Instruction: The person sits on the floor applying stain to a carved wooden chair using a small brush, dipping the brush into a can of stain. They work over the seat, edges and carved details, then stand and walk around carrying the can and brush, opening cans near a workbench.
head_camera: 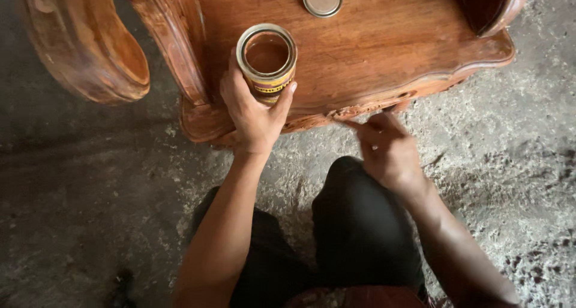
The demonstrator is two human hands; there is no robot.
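left hand (pixel 255 113) clamped on open tin (pixel 266 60) near seat (pixel 372 50) front edge | right hand (pixel 387 149) pinching thin tool (kind unclear) | risk: tin tips, stain spills

Open tin can (pixel 266 60): round, metal-rimmed, yellow and dark label, brown liquid inside; upright on the carved reddish wooden seat, near its front edge. Thin stick (pixel 354 125): slender, wood-coloured, its tip against the seat's carved front edge.
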